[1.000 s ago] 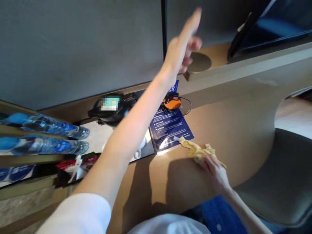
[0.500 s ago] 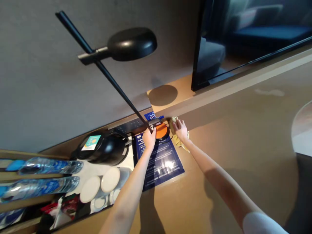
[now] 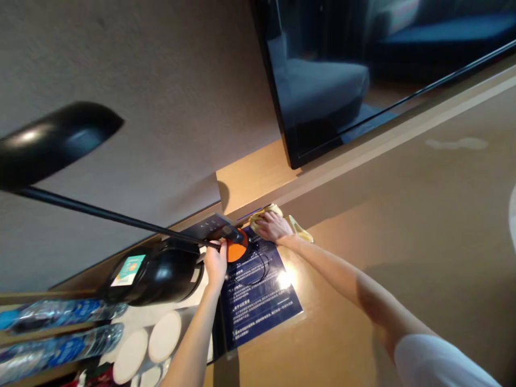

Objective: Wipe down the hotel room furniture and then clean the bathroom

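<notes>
Fingers of the left hand [image 3: 215, 264] grip the tilted lamp [image 3: 107, 214] beside its orange base [image 3: 237, 250]; those of the right hand [image 3: 274, 228] bunch a yellow cloth [image 3: 271, 209] at the blue sheet [image 3: 264, 301]'s far edge. A slipping grip could drop the lamp (its long stem looks top-heavy) onto the kettle [image 3: 169, 275]. Counted: one lamp, one cloth, one sheet, one kettle, two bottles [image 3: 76, 342].

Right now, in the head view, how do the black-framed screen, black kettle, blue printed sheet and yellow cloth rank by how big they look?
1. Black-framed screen, cut off by the picture's edge.
2. Blue printed sheet and black kettle: too alike to rank.
3. Yellow cloth, partly hidden by the right hand.
</notes>
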Tool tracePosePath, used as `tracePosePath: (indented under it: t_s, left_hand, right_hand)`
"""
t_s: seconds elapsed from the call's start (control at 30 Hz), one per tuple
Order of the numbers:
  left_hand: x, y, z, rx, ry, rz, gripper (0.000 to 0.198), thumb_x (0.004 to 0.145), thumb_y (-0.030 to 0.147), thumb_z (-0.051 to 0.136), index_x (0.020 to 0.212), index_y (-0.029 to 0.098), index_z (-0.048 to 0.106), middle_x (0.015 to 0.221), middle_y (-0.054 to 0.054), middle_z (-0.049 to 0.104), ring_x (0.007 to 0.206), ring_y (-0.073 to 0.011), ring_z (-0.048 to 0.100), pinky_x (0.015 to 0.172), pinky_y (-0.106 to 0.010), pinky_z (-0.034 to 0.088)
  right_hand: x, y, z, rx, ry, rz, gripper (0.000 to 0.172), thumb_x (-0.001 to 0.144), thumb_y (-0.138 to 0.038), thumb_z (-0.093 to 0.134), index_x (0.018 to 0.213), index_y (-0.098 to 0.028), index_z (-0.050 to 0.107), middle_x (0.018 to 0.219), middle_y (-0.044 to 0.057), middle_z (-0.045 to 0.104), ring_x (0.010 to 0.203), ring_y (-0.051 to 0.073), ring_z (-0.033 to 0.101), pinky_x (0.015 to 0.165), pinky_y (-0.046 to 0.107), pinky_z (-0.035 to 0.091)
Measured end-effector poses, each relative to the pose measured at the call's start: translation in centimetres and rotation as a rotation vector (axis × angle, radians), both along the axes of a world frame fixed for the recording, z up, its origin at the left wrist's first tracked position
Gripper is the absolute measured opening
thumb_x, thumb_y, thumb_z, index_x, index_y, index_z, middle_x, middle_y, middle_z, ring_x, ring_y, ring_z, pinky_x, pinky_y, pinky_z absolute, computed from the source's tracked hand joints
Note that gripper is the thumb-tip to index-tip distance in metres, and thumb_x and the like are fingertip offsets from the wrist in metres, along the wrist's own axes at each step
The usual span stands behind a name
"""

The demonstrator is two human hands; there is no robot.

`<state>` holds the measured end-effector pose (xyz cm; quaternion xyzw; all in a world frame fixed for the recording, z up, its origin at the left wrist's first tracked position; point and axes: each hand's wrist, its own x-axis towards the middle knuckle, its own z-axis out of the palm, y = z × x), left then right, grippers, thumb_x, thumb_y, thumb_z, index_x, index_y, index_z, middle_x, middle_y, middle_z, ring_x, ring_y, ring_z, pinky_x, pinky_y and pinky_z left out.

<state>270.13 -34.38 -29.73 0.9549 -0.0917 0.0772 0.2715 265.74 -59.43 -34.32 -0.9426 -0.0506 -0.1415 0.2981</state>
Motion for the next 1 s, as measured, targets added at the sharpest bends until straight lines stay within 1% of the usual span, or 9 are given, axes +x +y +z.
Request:
tracePosePath:
  t_s: [0.2,0.27,0.33,0.5,0.6,0.7,0.83,0.9,1.0]
  left_hand:
    - [0.3,-0.9,-1.1,0.003,-0.057,0.032,0.031,0.088,0.049,0.041,0.080,0.021,0.051,0.080,-0.008,0.064,0.079,-0.0258,0.063,0.076,-0.035,0.046]
    - [0.3,-1.4,-1.2,0.021,-0.071,0.042,0.026,0.090,0.042,0.042,0.088,0.019,0.055,0.086,-0.009,0.065,0.084,-0.0257,0.064,0.079,-0.036,0.046]
    - [0.2,-2.0,-1.1,0.036,-0.063,0.074,0.023,0.090,0.036,0.045,0.096,0.017,0.057,0.093,-0.008,0.066,0.091,-0.0257,0.064,0.084,-0.037,0.046]
    - [-0.3,-2.9,-0.8,0.062,-0.005,0.159,0.033,0.092,0.035,0.044,0.111,0.013,0.058,0.103,-0.012,0.063,0.103,-0.0296,0.062,0.093,-0.046,0.043]
    - [-0.3,-2.8,-0.8,0.057,0.027,0.142,0.037,0.092,0.041,0.042,0.114,0.018,0.061,0.106,-0.016,0.065,0.104,-0.0323,0.061,0.093,-0.049,0.042]
    - [-0.1,-2.7,-0.2,0.060,0.016,0.118,0.035,0.090,0.042,0.044,0.116,0.024,0.061,0.115,-0.017,0.061,0.110,-0.0341,0.058,0.094,-0.050,0.042]
    - [-2.4,-2.5,2.6,0.075,-0.019,0.153,0.037,0.089,0.043,0.053,0.119,0.022,0.058,0.123,-0.019,0.053,0.111,-0.0351,0.056,0.093,-0.051,0.042]
    - [-6.1,-1.8,4.2,0.075,-0.042,0.165,0.037,0.092,0.040,0.049,0.121,0.018,0.056,0.115,-0.019,0.057,0.110,-0.0345,0.054,0.092,-0.050,0.042]
    - [-15.7,0.6,4.9,0.097,-0.011,0.057,0.029,0.096,0.032,0.038,0.106,0.020,0.063,0.094,-0.011,0.064,0.093,-0.0268,0.059,0.082,-0.041,0.046]
  right_hand:
    - [-6.6,-23.7,-0.9,0.017,-0.010,-0.820,0.048,0.096,-0.041,0.043,0.108,-0.003,0.068,0.126,0.024,0.053,0.122,0.026,0.042,0.104,0.047,0.031]
    - [-7.4,-26.0,0.0,0.017,0.037,-1.070,0.052,0.095,-0.039,0.044,0.121,0.002,0.062,0.138,0.031,0.044,0.131,0.032,0.036,0.107,0.054,0.026]
    - [-8.3,-21.3,0.9,0.009,0.114,-0.934,0.052,0.092,-0.035,0.051,0.128,0.001,0.058,0.145,0.029,0.040,0.136,0.033,0.034,0.111,0.053,0.026]
    - [-23.3,2.4,2.0,0.107,0.212,0.223,0.053,0.090,-0.030,0.049,0.143,-0.031,0.052,0.154,0.004,0.040,0.143,0.023,0.037,0.118,0.043,0.032]
    - [-35.8,2.0,2.6,0.172,0.363,0.556,0.053,0.088,-0.032,0.051,0.140,-0.045,0.053,0.136,0.001,0.060,0.124,0.018,0.058,0.107,0.036,0.046]
    - [-38.7,-13.0,1.8,0.032,0.316,0.011,0.040,0.085,-0.034,0.056,0.124,-0.034,0.068,0.126,0.009,0.065,0.119,0.024,0.060,0.101,0.041,0.047]
    - [-28.7,-27.0,-0.4,-0.057,0.145,-0.710,0.045,0.090,-0.043,0.050,0.124,-0.019,0.065,0.146,0.020,0.046,0.140,0.034,0.038,0.110,0.058,0.031]
    - [-25.5,-22.2,-0.3,-0.034,0.135,-0.719,0.043,0.093,-0.040,0.048,0.131,-0.025,0.060,0.150,0.015,0.042,0.143,0.034,0.033,0.111,0.060,0.030]
    - [-29.9,-6.0,1.6,-0.002,0.132,-0.291,0.050,0.090,-0.030,0.051,0.140,-0.030,0.055,0.151,0.011,0.042,0.142,0.034,0.037,0.108,0.056,0.042]
